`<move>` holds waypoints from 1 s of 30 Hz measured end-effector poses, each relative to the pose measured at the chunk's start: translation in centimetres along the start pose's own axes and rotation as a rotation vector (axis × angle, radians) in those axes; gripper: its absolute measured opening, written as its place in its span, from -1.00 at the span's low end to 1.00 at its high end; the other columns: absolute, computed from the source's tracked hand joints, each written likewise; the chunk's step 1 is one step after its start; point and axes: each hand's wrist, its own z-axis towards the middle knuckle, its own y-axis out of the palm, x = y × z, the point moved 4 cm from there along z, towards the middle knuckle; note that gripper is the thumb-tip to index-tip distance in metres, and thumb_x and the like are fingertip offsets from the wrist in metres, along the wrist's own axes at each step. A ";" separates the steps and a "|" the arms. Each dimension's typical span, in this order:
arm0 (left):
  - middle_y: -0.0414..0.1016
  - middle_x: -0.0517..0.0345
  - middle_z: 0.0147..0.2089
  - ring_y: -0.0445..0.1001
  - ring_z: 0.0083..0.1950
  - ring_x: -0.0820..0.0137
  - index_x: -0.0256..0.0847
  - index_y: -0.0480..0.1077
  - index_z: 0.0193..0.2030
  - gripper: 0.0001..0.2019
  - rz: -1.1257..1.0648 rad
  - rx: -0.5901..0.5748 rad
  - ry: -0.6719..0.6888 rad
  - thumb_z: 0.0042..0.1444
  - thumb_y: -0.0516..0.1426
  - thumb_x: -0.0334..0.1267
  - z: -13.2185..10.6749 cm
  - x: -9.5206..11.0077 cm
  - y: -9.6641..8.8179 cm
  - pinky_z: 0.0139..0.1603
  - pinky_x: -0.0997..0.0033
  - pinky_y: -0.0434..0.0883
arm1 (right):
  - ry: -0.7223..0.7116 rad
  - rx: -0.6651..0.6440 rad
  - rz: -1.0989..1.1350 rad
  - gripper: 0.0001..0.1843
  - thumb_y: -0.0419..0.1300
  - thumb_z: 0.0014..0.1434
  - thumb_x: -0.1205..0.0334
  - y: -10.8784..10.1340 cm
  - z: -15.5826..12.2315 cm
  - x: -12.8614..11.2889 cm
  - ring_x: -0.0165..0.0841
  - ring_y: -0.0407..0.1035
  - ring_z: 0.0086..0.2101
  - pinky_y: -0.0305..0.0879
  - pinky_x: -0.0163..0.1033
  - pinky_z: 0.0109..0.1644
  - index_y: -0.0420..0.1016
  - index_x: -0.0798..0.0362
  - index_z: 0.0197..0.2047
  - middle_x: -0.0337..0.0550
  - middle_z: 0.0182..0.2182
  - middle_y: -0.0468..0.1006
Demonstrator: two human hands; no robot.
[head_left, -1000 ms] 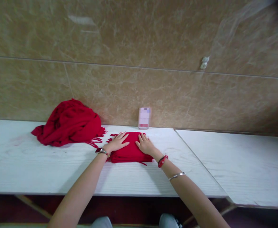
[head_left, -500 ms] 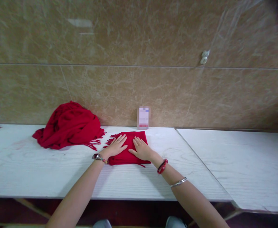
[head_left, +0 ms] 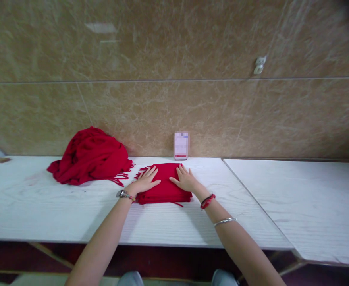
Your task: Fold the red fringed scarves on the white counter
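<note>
A red fringed scarf (head_left: pixel 166 188), folded into a flat rectangle, lies on the white tabletop (head_left: pixel 168 228). My left hand (head_left: pixel 146 180) rests flat on its left part, fingers spread, near the fringe. On the right part lies my right hand (head_left: pixel 186 180), also flat with its fingers apart. Neither hand grips the cloth. To the left, a second red fringed cloth (head_left: pixel 93 159) sits in a loose, crumpled heap against the wall, apart from both hands.
A phone (head_left: pixel 181 146) with a blurred screen leans upright on the wall behind the folded scarf. The brown marbled wall (head_left: pixel 132 111) bounds the table's back. A seam (head_left: pixel 251 196) separates the right-hand tabletop (head_left: pixel 317 206). A small white fixture (head_left: pixel 259 65) is on the wall.
My right hand has slid rightward across the folded scarf toward its right edge. My left hand stays nearly in place on the left part. The view has shifted slightly.
</note>
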 end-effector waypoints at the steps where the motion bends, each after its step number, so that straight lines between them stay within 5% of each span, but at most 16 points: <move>1: -0.35 -0.02 0.38 -0.37 0.36 0.18 -0.22 -0.15 0.32 -0.34 -0.003 -0.024 -0.014 0.16 -0.13 0.06 -0.1 -0.1 0.0 0.27 0.00 -0.16 | 0.018 -0.004 0.003 -0.15 -0.20 0.17 -0.24 -0.1 0.1 0.4 -0.05 -0.23 0.24 -0.26 0.14 0.22 -0.01 0.33 0.26 0.23 0.25 -0.06; 4: -0.37 0.00 0.39 -0.38 0.36 0.19 -0.20 -0.14 0.32 -0.42 0.009 0.009 -0.026 0.21 -0.16 -0.03 -0.4 -0.2 -0.6 0.26 -0.02 -0.18 | 0.023 0.034 0.003 -0.19 -0.20 0.20 -0.19 -0.7 0.1 0.6 -0.07 -0.26 0.24 -0.28 0.17 0.22 -0.07 0.30 0.28 0.20 0.27 -0.11; 10: -0.29 0.01 0.39 -0.38 0.37 0.27 -0.24 -0.12 0.31 -0.50 0.038 0.322 0.031 0.24 -0.22 -0.21 -0.6 0.2 -2.1 0.28 0.06 -0.18 | -0.209 0.132 -0.035 -0.23 -0.22 0.23 -0.14 -1.1 -0.9 -2.4 -0.15 -0.31 0.26 -0.28 0.05 0.26 -0.07 0.29 0.29 0.16 0.27 -0.07; 15: -0.24 -0.01 0.38 -0.31 0.36 0.26 -0.24 -0.12 0.31 -0.48 -0.038 0.046 0.094 0.24 -0.19 -0.14 0.4 0.2 0.6 0.28 0.11 -0.11 | -0.211 -0.034 -0.075 -0.22 -0.24 0.23 -0.16 0.6 -1.3 -2.9 -0.10 -0.16 0.23 -0.16 0.04 0.23 0.02 0.34 0.25 0.21 0.24 0.00; 17: -0.25 -0.04 0.38 -0.31 0.36 0.26 -0.26 -0.10 0.31 -0.48 -0.050 0.022 0.091 0.24 -0.18 -0.14 0.6 -0.1 1.2 0.29 0.15 -0.12 | -0.213 -0.046 -0.085 -0.21 -0.24 0.23 -0.16 0.6 -1.3 -2.7 -0.09 -0.17 0.23 -0.17 0.02 0.24 0.00 0.36 0.26 0.21 0.25 -0.03; 24: -0.32 0.00 0.38 -0.37 0.37 0.28 -0.22 -0.12 0.32 -0.36 0.007 0.058 0.151 0.16 -0.08 0.02 -0.9 0.2 -0.7 0.30 0.17 -0.21 | -0.186 -0.007 -0.057 -0.06 -0.24 0.15 -0.29 -1.0 -2.1 -2.2 -0.07 -0.21 0.24 -0.21 -0.02 0.26 -0.04 0.43 0.26 0.28 0.24 -0.03; 27: -0.49 -0.04 0.38 -0.45 0.36 0.20 -0.19 -0.25 0.34 -0.08 -0.011 -0.122 0.171 -0.04 0.10 0.15 -2.0 0.6 -1.2 0.29 0.18 -0.18 | -0.214 -0.022 -0.040 0.05 -0.23 0.07 -0.38 -1.3 -2.6 -2.9 -0.06 -0.29 0.25 -0.27 0.00 0.26 -0.10 0.42 0.28 0.28 0.26 -0.11; 30: -0.58 -0.09 0.36 -0.48 0.35 0.09 -0.16 -0.33 0.34 0.08 -0.034 -0.292 0.105 -0.20 0.19 0.16 -2.7 0.3 -1.2 0.27 0.09 -0.14 | -0.187 -0.169 -0.040 0.10 -0.22 0.03 -0.41 -1.0 -2.9 -3.3 -0.05 -0.31 0.25 -0.28 0.01 0.26 -0.14 0.43 0.28 0.27 0.27 -0.18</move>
